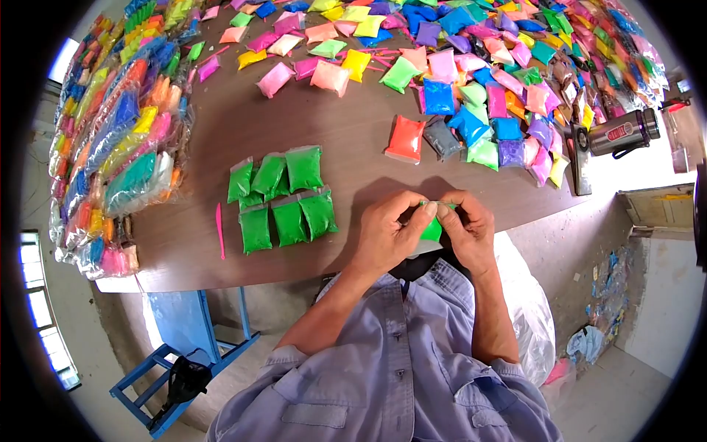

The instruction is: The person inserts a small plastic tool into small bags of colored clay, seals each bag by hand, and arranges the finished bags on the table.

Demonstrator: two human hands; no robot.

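Observation:
Both hands meet at the table's front edge around a small green packet. My left hand pinches its upper edge from one side, thumb and finger pressed together. From the other side my right hand pinches the same edge, thumbs almost touching. The packet's clear lower end hangs below the fingers. To the left, several filled green packets lie in two rough rows on the brown table. Beside them is a thin pink plastic stick. A red packet and a dark grey packet lie beyond the hands.
Bagged colourful packets are heaped at the left. Many loose packets cover the far and right side, near a metal flask. A blue stool with a black item stands below the table; a white plastic bag is at right.

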